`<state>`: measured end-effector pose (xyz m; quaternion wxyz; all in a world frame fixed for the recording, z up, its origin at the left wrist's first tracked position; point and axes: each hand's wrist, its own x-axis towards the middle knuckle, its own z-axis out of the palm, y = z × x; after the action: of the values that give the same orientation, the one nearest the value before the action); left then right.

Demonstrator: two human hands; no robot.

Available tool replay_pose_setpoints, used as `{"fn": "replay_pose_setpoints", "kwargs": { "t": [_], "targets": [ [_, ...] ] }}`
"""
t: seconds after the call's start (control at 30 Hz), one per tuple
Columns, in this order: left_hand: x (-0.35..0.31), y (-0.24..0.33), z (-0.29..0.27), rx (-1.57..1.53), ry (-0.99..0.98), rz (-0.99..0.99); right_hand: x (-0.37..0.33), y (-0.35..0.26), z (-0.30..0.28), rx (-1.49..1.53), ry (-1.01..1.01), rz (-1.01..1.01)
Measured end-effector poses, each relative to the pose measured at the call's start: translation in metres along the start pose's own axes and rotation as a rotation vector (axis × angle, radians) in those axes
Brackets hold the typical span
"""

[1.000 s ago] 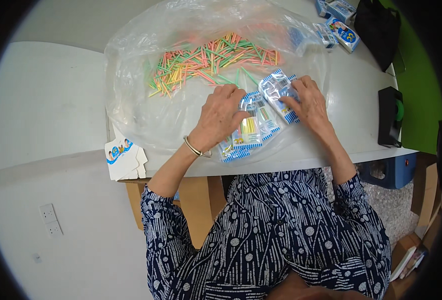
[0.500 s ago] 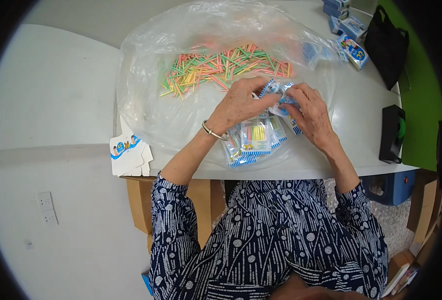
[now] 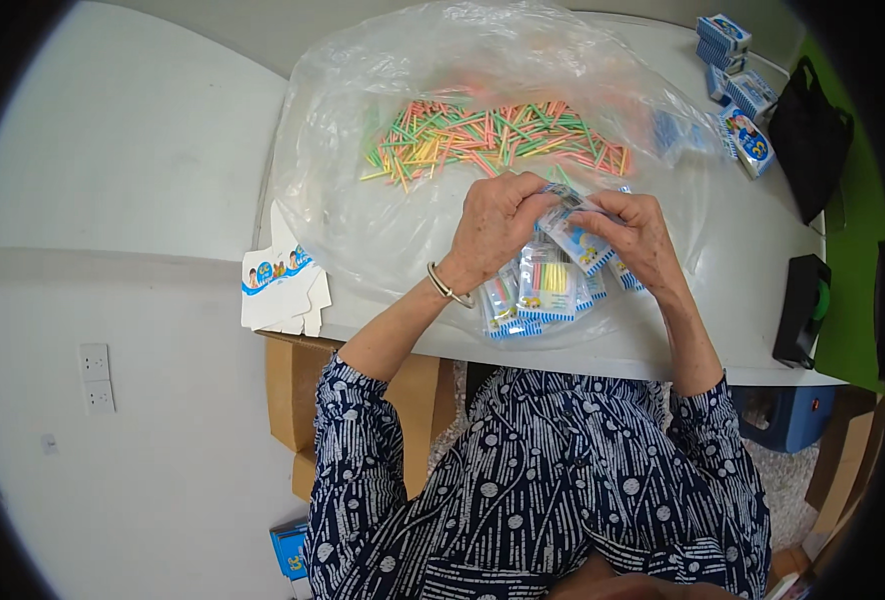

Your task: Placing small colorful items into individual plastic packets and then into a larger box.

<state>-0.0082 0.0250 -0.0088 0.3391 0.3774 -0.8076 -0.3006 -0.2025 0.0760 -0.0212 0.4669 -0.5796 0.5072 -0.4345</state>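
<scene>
A small blue-and-white plastic packet (image 3: 581, 246) hangs between my hands, its printed face toward me. My left hand (image 3: 498, 225) is closed on its upper left part, thumb and fingers pinched together. On the upper right edge my right hand (image 3: 643, 240) pinches the same packet with thumb and forefinger. Just below lie several clear packets (image 3: 548, 285) with striped blue edges; pink and yellow sticks show inside the top one. Beyond my hands spreads a pile of thin pink, green and yellow sticks (image 3: 503, 135) in a large clear plastic bag (image 3: 338, 215).
Folded white card boxes (image 3: 281, 290) lie at the table's left corner. At the far right are small blue-and-white boxes (image 3: 748, 142), a black bag (image 3: 811, 140) and a black tape dispenser (image 3: 801, 312). A cardboard box (image 3: 293, 400) stands below the table edge.
The view has shifted, so the table appears further right and lower. The packet has come down and flattened out between my hands, and more of its printed face shows.
</scene>
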Motion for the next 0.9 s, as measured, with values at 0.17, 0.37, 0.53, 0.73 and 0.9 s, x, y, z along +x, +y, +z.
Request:
{"fn": "replay_pose_setpoints", "kwargs": {
  "t": [0.17,0.37,0.53,0.73,0.9],
  "targets": [
    [-0.009,-0.007,-0.010,0.107,-0.052,-0.022,0.001,-0.009,0.008,-0.017,-0.062,0.009],
    [0.003,-0.046,-0.043,0.062,-0.030,-0.029,0.005,0.000,0.013,-0.050,-0.034,-0.029],
    [0.021,-0.124,-0.104,0.814,0.090,-0.077,0.004,0.002,0.013,-0.072,-0.026,-0.055],
    [0.042,-0.143,-0.111,0.835,-0.014,-0.781,0.004,0.006,0.012,-0.078,-0.011,-0.052],
    [0.051,-0.156,-0.098,0.903,-0.062,-0.794,0.004,0.005,0.014,-0.081,-0.027,-0.062]
  ]
}}
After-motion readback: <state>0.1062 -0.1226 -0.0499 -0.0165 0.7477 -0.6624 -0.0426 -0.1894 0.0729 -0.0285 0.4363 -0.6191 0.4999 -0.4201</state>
